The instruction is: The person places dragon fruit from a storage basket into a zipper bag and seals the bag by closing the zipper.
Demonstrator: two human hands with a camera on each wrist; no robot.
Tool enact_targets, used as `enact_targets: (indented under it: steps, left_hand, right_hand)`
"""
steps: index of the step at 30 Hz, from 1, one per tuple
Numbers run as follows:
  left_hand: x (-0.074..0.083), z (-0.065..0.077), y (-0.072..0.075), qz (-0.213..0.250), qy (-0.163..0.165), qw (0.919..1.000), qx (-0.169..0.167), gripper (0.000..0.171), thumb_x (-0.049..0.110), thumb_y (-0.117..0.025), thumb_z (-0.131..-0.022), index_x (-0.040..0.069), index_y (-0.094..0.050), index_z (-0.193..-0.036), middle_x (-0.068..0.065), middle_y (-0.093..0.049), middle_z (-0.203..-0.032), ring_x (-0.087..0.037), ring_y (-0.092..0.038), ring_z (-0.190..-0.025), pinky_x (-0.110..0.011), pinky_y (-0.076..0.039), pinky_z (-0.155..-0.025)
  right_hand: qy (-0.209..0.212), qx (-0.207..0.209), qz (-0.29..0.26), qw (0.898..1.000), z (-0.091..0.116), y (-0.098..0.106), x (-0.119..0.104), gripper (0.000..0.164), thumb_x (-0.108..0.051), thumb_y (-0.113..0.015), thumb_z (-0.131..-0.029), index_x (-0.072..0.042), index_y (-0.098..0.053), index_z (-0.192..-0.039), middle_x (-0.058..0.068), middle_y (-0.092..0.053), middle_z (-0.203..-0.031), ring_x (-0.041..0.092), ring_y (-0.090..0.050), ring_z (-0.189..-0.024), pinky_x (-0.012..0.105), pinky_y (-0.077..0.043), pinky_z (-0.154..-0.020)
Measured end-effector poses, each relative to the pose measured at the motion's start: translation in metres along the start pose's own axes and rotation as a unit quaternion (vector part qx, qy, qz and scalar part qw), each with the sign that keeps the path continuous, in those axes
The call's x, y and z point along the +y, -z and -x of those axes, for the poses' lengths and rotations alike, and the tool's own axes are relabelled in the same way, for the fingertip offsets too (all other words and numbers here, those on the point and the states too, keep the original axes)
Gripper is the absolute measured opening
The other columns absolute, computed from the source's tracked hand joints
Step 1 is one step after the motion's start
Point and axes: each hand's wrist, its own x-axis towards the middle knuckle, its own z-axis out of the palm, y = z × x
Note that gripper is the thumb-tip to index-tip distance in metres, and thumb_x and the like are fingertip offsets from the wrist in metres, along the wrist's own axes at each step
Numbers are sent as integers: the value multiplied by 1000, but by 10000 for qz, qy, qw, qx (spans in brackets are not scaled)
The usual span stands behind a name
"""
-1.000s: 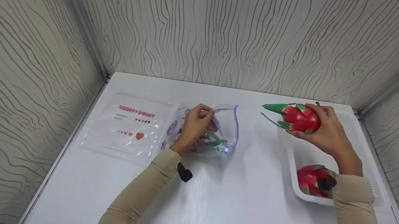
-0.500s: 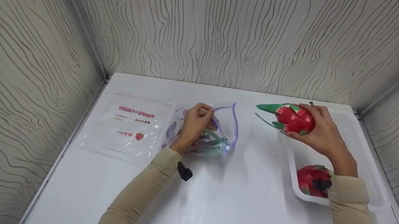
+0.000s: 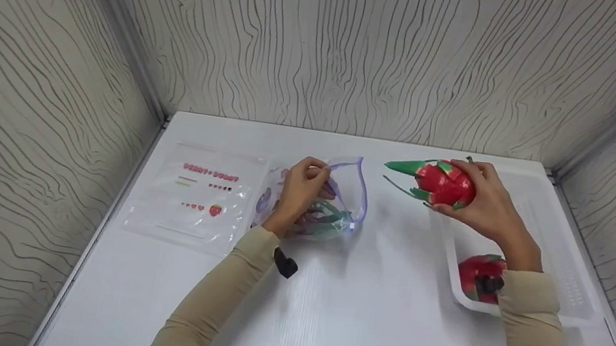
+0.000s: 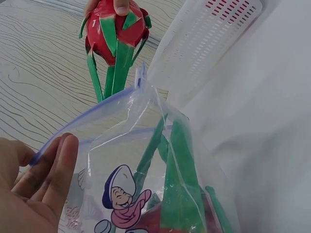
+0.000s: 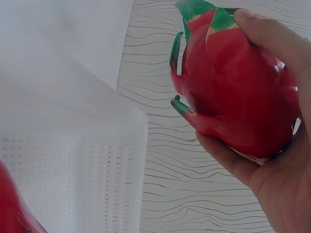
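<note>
My left hand pinches the purple-edged mouth of a clear zip bag with cartoon prints, and the mouth gapes toward the right. Inside the bag lies a red dragon fruit with long green leaves, seen through the plastic. In my right hand is another dragon fruit, gripped round its red body with its green leaf tips pointing left at the bag. In the right wrist view my thumb and fingers wrap this dragon fruit. It hangs above the table, partly over the white basket's left edge.
The white perforated basket stands at the right and holds another dragon fruit, partly hidden by my right sleeve and wrist camera. A flat clear bag with strawberry prints lies on the table left of my left hand. Wood-patterned walls enclose the back and sides.
My right hand has moved left with the dragon fruit, closer to the bag's mouth. The left hand keeps its pinch on the bag, nearly still.
</note>
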Motion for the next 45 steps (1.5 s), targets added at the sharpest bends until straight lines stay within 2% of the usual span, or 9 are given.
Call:
enact_targets:
  steps: [7,16,22,29,45]
  left_hand:
    - [0,-1,0,63,99,9999,36,19,24,-62,-108,8,-66,-118,-9,-81,-93,-23,-81,-73,-37,-67,-74]
    - [1,-3,-1,173,162,9997,-5,19,25,-61,-109,9,-65,-118,-10,-80,-94,-24,-81,-76,-49,-67,-82]
    - [1,-3,-1,224,292,9993,-13,19,25,-62,-109,9,-65,-119,-10,-79,-94,-24,-81,-76,-49,-67,-83]
    - [1,-5,-1,304,42,9995,-44,20,23,-62,-109,5,-65,-117,-13,-80,-91,-24,-80,-73,-39,-68,-77]
    - [3,-5,-1,174,352,9992,44,18,25,-62,-109,10,-66,-117,-8,-80,-93,-22,-81,-76,-36,-67,-80]
  right_hand:
    - [78,-20,-36,10000,-2,-4,-6,92,-34,-95,-80,-19,-45,-157,23,-45,-146,51,-48,-138,75,-49,-104]
    - [163,-33,-20,9999,-4,-7,-13,93,-32,-96,-79,-20,-45,-157,23,-46,-147,52,-47,-140,75,-49,-105]
    - [238,-42,-115,9996,-6,-11,-17,93,-35,-96,-79,-22,-46,-157,21,-47,-146,50,-49,-139,75,-49,-105]
    - [219,-26,-118,9997,-7,-16,-24,92,-33,-96,-78,-21,-48,-156,21,-47,-148,50,-48,-140,72,-50,-106]
    - [311,-90,-288,9991,-9,-28,-33,95,-26,-98,-76,-22,-47,-156,20,-47,-150,50,-47,-142,72,-52,-103]
